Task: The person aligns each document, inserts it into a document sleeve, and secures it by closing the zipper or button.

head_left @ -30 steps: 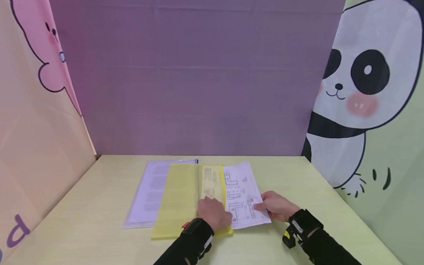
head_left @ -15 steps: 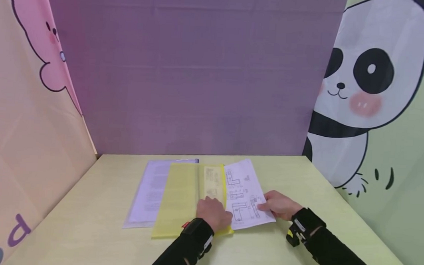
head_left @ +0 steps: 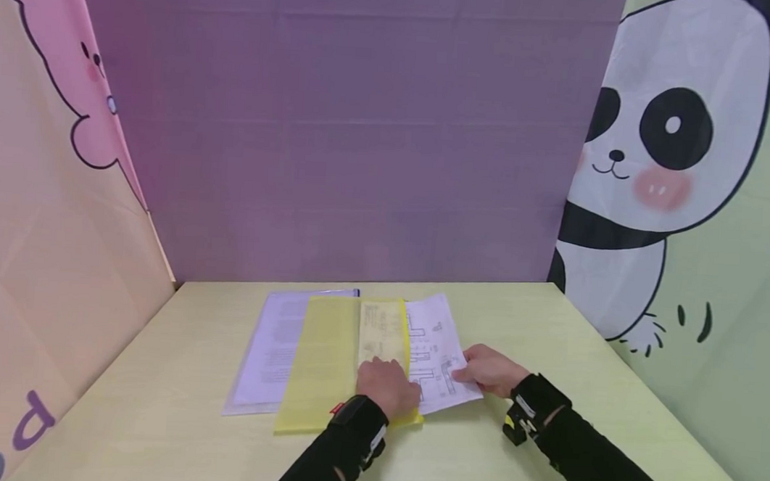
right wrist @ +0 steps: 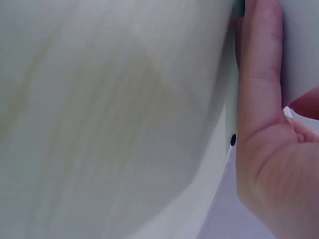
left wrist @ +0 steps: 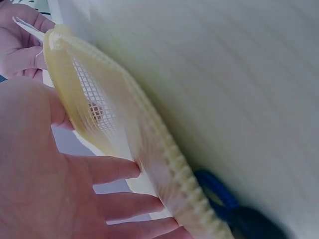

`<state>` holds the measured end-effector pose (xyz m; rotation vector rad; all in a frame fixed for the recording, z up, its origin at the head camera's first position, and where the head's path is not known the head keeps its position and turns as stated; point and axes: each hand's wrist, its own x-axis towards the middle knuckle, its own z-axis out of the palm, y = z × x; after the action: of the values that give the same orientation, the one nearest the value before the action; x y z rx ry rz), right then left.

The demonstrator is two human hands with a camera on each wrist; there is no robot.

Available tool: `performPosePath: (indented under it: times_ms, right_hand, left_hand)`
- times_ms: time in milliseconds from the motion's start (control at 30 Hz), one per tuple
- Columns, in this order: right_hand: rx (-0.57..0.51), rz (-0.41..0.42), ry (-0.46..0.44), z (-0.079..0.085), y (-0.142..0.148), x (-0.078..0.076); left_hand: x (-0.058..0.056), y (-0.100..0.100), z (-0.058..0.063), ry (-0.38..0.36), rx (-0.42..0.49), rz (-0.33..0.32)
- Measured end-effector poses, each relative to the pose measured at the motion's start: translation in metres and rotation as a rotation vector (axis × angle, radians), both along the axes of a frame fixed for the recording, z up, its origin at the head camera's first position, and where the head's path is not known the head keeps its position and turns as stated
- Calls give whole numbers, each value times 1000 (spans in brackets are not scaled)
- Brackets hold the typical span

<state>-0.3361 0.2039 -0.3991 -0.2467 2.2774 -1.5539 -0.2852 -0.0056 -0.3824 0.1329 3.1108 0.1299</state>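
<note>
A yellow translucent zip pouch (head_left: 326, 368) lies on the table with its mouth towards the right. My left hand (head_left: 387, 387) grips the pouch near its front right corner. In the left wrist view, the left fingers (left wrist: 129, 206) reach along the parted zipper edges, with mesh visible inside. My right hand (head_left: 492, 370) pinches the right edge of a white sheet of paper (head_left: 438, 345) printed with line drawings, thumb on top. The sheet's left part runs to the pouch's yellow edge, where it passes from plain view. A smaller pale printed paper (head_left: 382, 327) shows through the yellow plastic.
To the left, partly under the pouch, lies a clear sleeve with a printed page (head_left: 268, 358). The light wooden table (head_left: 175, 375) meets a purple backdrop (head_left: 364, 138). A blurred blue loop (left wrist: 217, 191) shows low in the left wrist view.
My right hand and the sheet first shifted slightly right, then moved back left, bringing the sheet further towards the pouch. My left hand stays at the same spot.
</note>
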Motion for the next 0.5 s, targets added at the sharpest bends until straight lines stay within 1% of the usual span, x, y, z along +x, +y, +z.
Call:
performPosePath:
  times_ms: [200, 367, 500]
  right_hand:
    - [6, -18, -45, -3, 7, -2]
    - [-41, -72, -109, -8, 19, -3]
    - [-24, -104, -115, -8, 22, -2]
  left_hand:
    - [-1, -3, 0, -11, 12, -15]
    - [-1, -4, -1, -18, 10, -21]
    - [0, -4, -1, -26, 19, -13]
